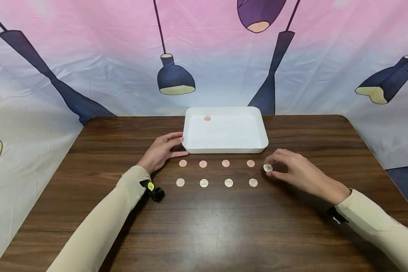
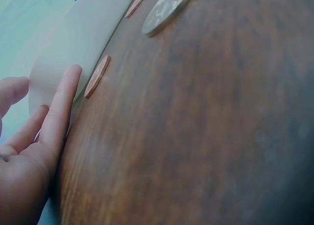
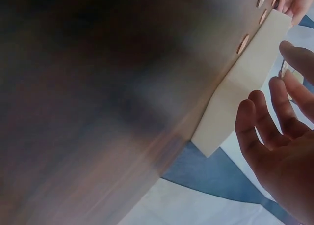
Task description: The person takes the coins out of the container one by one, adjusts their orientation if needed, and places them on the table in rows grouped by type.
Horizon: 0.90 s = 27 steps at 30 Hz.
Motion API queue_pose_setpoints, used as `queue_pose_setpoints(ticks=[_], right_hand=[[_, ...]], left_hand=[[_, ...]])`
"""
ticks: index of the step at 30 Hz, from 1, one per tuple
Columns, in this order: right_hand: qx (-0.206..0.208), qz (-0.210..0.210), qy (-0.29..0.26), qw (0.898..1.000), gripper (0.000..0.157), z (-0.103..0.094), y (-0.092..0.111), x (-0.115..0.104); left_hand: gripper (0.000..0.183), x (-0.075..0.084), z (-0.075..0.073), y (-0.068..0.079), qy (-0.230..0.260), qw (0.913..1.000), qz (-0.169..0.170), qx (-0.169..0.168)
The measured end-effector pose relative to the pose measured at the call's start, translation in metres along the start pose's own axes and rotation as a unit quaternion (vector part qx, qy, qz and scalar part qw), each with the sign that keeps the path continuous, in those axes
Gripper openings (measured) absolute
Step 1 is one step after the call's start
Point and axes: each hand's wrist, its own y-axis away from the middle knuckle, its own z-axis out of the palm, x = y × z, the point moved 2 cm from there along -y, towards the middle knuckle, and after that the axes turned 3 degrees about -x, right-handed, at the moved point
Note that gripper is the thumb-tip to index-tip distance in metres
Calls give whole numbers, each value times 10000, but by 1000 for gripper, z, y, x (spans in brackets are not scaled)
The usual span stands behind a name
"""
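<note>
My right hand (image 1: 294, 172) pinches a silver-coloured coin (image 1: 267, 167) between thumb and index finger, just off the tray's near right corner. In the right wrist view the held coin (image 3: 283, 68) shows edge-on between the fingertips, other fingers loosely bent. My left hand (image 1: 159, 152) rests with fairly straight fingers against the left end of a white rectangular tray (image 1: 224, 150). One copper-coloured coin (image 1: 207, 118) lies inside the tray at the back left. In front of the tray run a row of copper-coloured coins (image 1: 226, 163) and, nearer me, a row of silver-coloured coins (image 1: 229, 183).
The dark wood-grain table (image 1: 204, 234) extends around the tray and coins. Behind it hangs a pink and blue cloth (image 1: 217, 68) printed with lamps. A black wrist camera (image 1: 157, 194) sits at the left cuff, close above the table.
</note>
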Motion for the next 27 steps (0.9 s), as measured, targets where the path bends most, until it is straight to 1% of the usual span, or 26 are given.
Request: queue_pose_setpoints(ticks=[7, 10, 15, 17, 23, 27], right_hand=[[-102, -198, 96, 9997, 28, 4, 17, 3], [-263, -158, 39, 9995, 27, 6, 21, 3], [-692, 33, -174, 9974, 26, 7, 25, 5], [-796, 86, -201, 9966, 26, 8, 26, 7], [-789, 88, -149, 9967, 28, 6, 29, 13], [-763, 30, -250, 9968, 27, 5, 29, 17]], left_hand=[[57, -1, 1, 1, -5, 10000, -71, 11], [57, -1, 1, 1, -11, 10000, -57, 20], [58, 0, 0, 0, -44, 10000, -13, 38], [58, 1, 1, -1, -44, 10000, -30, 38], [58, 1, 1, -1, -69, 9999, -79, 22], [58, 1, 1, -1, -67, 10000, -58, 25]])
